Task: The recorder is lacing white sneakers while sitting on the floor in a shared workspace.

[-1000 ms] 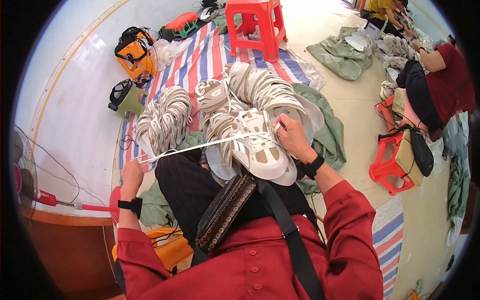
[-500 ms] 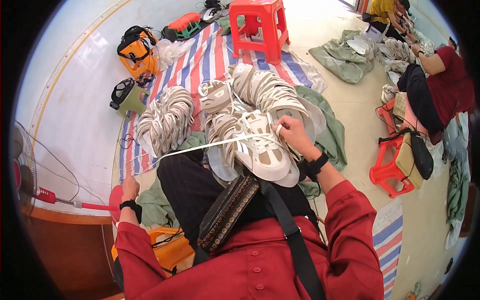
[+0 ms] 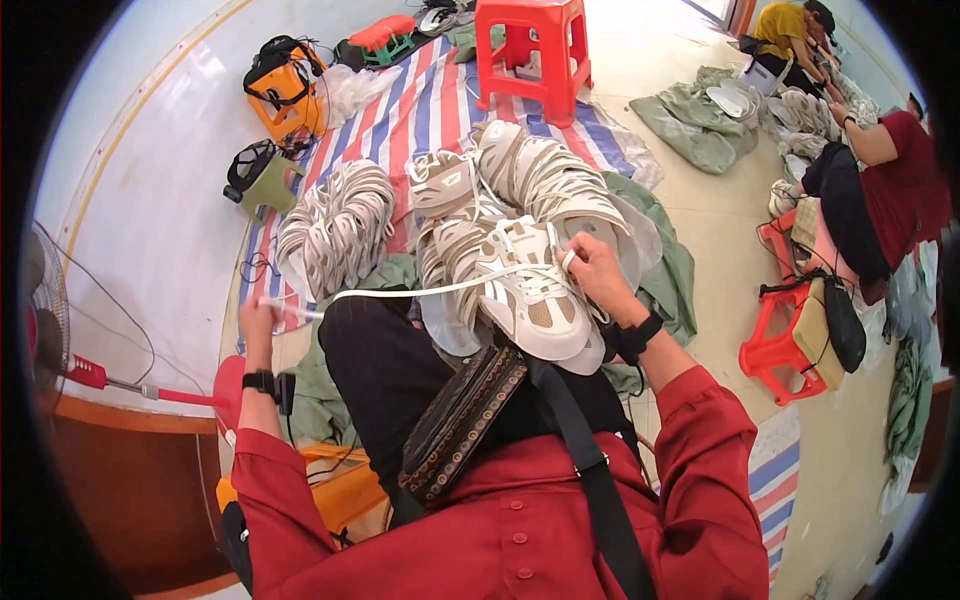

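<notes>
A beige and white shoe upper (image 3: 540, 312) rests over my lap, its front pointing toward me. A white shoelace (image 3: 420, 292) runs from its eyelets out to the left, slack and slightly bent. At its far end my left hand (image 3: 257, 320) is closed on the lace, whose tip is smeared by motion. My right hand (image 3: 597, 272) pinches at the upper's right edge by the eyelets, with a bit of white showing at the fingers. Stacked shoe uppers (image 3: 555, 180) lie just beyond, and another row of them (image 3: 338, 225) lies to the left.
A striped sheet (image 3: 420, 100) covers the floor ahead, with a red stool (image 3: 535, 55) on it. Green cloth (image 3: 655, 265) lies under the stacks. A fan pole (image 3: 180, 397) stands at left. Co-workers (image 3: 900, 200) sit at right near a small red stool (image 3: 775, 340).
My left hand has moved up and slightly left while the lace has gone from straight to slack. My right hand stays at the shoe upper. The whole view has shifted slightly.
</notes>
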`<state>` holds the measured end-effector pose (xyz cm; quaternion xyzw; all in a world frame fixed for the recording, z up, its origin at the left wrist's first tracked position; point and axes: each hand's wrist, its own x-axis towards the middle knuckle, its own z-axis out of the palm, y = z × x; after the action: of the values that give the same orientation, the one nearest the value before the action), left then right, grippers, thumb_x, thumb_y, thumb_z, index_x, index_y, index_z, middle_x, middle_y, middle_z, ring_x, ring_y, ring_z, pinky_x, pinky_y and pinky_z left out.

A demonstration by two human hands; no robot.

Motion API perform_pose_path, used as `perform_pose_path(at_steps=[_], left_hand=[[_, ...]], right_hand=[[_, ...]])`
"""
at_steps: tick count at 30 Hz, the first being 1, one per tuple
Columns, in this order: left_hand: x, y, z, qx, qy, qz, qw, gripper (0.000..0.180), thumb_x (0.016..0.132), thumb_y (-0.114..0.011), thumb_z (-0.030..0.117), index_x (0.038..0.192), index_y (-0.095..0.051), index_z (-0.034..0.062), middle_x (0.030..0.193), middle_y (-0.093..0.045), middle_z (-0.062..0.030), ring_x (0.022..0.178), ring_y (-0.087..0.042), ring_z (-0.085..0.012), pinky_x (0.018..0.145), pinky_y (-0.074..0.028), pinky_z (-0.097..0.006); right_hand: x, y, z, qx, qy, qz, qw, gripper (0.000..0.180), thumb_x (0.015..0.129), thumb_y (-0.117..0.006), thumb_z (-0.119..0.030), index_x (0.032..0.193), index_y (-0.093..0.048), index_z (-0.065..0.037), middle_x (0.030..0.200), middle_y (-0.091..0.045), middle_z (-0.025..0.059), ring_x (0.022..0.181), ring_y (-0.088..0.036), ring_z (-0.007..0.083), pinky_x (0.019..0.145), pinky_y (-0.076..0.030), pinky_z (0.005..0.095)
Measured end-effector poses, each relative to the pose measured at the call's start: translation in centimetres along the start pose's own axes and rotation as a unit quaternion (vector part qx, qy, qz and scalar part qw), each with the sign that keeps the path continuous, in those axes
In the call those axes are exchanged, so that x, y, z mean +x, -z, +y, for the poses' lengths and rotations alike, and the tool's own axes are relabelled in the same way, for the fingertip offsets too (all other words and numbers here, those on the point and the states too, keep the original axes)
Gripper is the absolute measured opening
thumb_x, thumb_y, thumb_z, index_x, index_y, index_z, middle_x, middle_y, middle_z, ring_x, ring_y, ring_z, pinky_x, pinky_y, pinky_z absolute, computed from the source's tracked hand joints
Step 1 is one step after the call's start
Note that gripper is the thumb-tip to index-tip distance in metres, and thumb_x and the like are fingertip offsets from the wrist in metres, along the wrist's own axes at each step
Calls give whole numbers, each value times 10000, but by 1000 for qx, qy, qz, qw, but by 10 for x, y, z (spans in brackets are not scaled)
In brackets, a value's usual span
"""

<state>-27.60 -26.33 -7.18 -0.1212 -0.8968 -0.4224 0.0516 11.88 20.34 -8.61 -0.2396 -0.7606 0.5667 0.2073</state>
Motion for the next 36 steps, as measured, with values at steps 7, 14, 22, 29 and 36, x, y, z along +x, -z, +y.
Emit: perform_pose_path(at_steps=[7, 14, 22, 29, 36], left_hand=[[-95, -47, 250, -183, -180, -145, 956, 83, 930, -498, 50, 990, -551, 31, 789, -648, -66, 659, -645, -120, 575, -515, -239], [-167, -152, 283, -259, -175, -306, 899, 124, 935, -504, 36, 1036, -574, 24, 808, -657, -69, 686, -637, -123, 603, -512, -236], [-183, -201, 269, -169, -171, -312, 919, 90, 898, -558, 61, 942, -596, -7, 727, -642, -63, 658, -606, -122, 620, -489, -274], [-184, -206, 264, -131, -277, -226, 924, 89, 861, -597, 80, 917, -609, 12, 685, -604, -121, 604, -572, -174, 597, -454, -300], [-191, -202, 261, -103, -272, -244, 925, 85, 833, -618, 81, 899, -616, 28, 660, -590, -119, 572, -552, -200, 578, -445, -323]], right_hand=[[1, -6, 7, 21, 23, 19, 999, 143, 858, -616, -110, 811, -557, 12, 659, -564, 62, 601, -498, 123, 558, -418, 296], [-2, -7, 2, 29, 11, 21, 999, 171, 864, -630, -126, 805, -549, 12, 639, -554, 55, 589, -484, 118, 551, -407, 295], [-2, -9, 5, 29, 9, 33, 999, 180, 861, -636, -138, 808, -549, 10, 624, -551, 59, 577, -483, 122, 541, -409, 304], [-3, -11, 2, 12, 28, 44, 999, 183, 856, -638, -145, 814, -552, 11, 627, -566, 78, 571, -503, 145, 542, -417, 314], [-2, -10, 7, 8, 20, 42, 999, 177, 859, -634, -145, 819, -556, 9, 630, -568, 79, 570, -504, 150, 542, -418, 321]])
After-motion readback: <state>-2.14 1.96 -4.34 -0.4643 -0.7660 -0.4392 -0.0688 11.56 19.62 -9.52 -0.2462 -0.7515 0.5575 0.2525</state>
